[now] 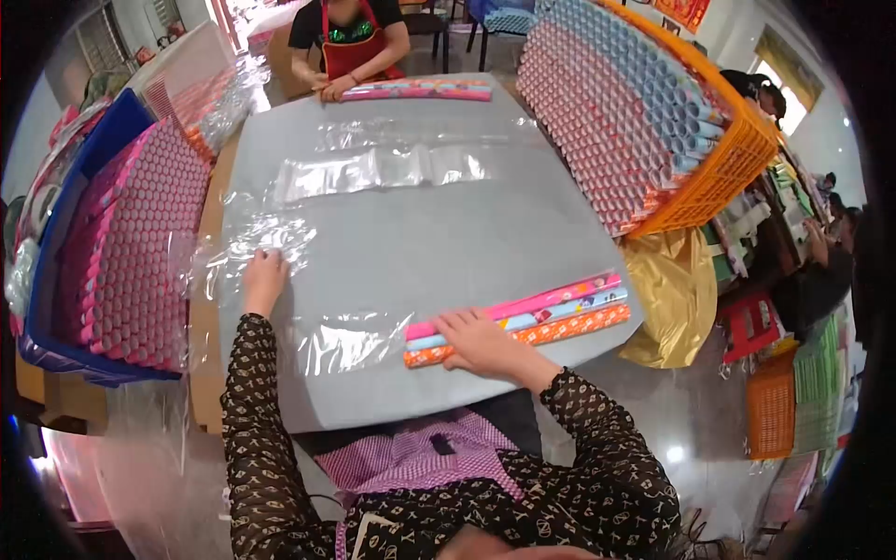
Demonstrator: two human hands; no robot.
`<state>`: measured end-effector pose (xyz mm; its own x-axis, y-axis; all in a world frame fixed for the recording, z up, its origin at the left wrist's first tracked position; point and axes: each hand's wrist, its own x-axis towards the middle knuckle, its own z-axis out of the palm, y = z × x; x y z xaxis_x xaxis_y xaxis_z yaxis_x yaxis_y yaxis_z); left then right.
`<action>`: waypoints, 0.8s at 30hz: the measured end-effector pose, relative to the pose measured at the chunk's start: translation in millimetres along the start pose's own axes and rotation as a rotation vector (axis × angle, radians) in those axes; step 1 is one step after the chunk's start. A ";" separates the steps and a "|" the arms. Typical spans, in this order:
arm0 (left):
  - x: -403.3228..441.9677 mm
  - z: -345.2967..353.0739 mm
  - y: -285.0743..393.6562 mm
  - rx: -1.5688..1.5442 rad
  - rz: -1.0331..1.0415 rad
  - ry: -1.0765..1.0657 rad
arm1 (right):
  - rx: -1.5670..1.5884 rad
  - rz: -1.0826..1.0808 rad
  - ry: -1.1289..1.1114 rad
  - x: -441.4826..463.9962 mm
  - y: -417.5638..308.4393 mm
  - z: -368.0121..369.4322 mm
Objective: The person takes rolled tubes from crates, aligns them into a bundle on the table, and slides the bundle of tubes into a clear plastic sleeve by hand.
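Note:
My right hand (pixel 485 345) grips the left end of three patterned wrapping paper rolls (pixel 560 315), pink, light blue and orange, lying side by side. The fingers reach over the pink roll and the thumb is at the orange one. A clear plastic bag (pixel 347 343) lies flat just left of the rolls; whether their ends are inside it I cannot tell. At the table's left side, my left hand (pixel 266 278) has its fingers closed on crumpled clear plastic bags (pixel 280 235).
Across the grey table (pixel 448 229), a person in a red apron (pixel 366 54) handles similar rolls (pixel 415 90). More plastic bags (pixel 383 170) lie mid-table. A blue crate (pixel 56 331) of pink rolls stands left; an orange crate (pixel 719 173) of rolls stands right, above gold film (pixel 674 299).

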<state>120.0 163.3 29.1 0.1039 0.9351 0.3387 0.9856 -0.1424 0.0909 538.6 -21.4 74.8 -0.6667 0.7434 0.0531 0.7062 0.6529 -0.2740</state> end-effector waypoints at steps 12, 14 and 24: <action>-31.1 -62.6 82.7 -0.309 0.113 -0.049 | 0.007 -0.016 0.030 3.1 -3.1 -1.9; -76.2 -89.2 141.3 -0.366 0.069 -0.204 | -0.010 -0.016 0.018 3.1 -0.3 3.2; -153.2 -66.2 202.6 -0.307 0.138 -0.152 | -0.028 -0.015 0.039 -1.6 3.9 11.1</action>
<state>295.0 -30.3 57.6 0.2741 0.9347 0.2265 0.8777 -0.3394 0.3383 539.8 -21.7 63.0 -0.6676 0.7384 0.0949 0.7029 0.6672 -0.2465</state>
